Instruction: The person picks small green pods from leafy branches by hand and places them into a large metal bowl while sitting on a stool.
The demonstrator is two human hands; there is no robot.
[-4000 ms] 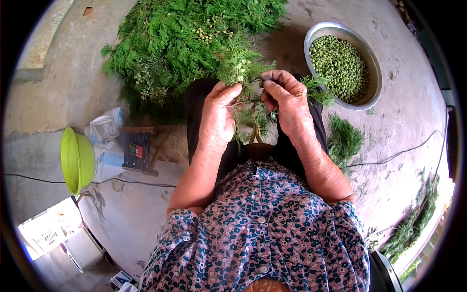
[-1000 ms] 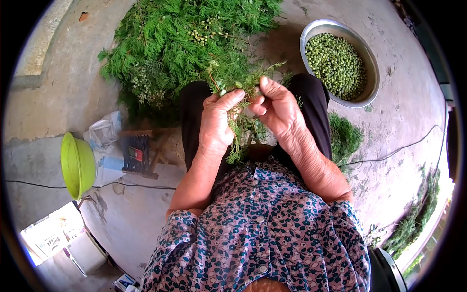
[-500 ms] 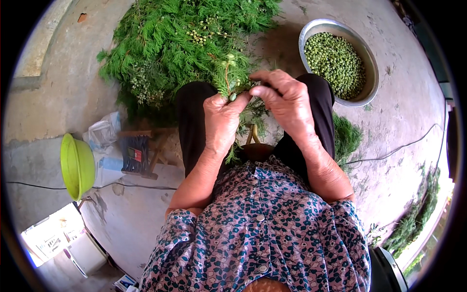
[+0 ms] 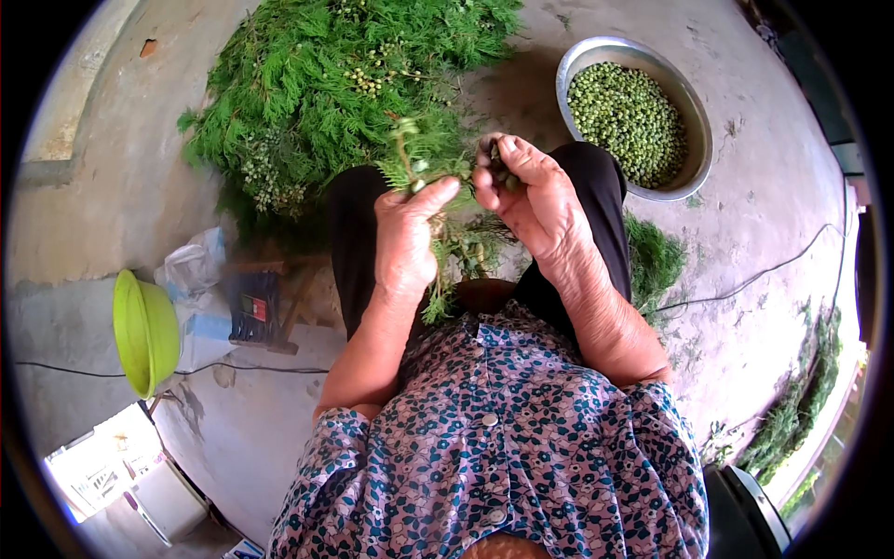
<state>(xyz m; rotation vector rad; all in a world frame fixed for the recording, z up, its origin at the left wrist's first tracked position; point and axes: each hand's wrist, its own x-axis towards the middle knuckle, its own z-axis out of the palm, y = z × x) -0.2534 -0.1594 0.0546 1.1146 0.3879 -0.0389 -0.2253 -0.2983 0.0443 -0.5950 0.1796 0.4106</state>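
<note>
Between thumb and fingers, my left hand (image 4: 407, 238) pinches a leafy green conifer sprig (image 4: 406, 154) that carries a few pale green cones. Just to its right, my right hand (image 4: 543, 191) is turned partly palm up, its fingers curled round several small green cones (image 4: 504, 175). The two hands are slightly apart, above my knees. Beyond them lies a big heap of green conifer branches (image 4: 307, 102), some bearing clusters of cones. More sprigs (image 4: 466, 250) hang or lie below the hands, between my legs; what supports them is hidden.
A metal basin (image 4: 700, 154) full of green cones stands on the floor at the far right. Loose greenery (image 4: 652, 261) lies beside my right knee. To the left are a yellow-green plastic basin (image 4: 140, 335), a small wooden stool (image 4: 293, 307) and a plastic bag (image 4: 194, 263). A cable (image 4: 745, 284) crosses the floor.
My right hand has drawn away from the sprig and turned palm up, with cones now showing in its fingers. My left hand still holds the sprig. The whole view has shifted slightly.
</note>
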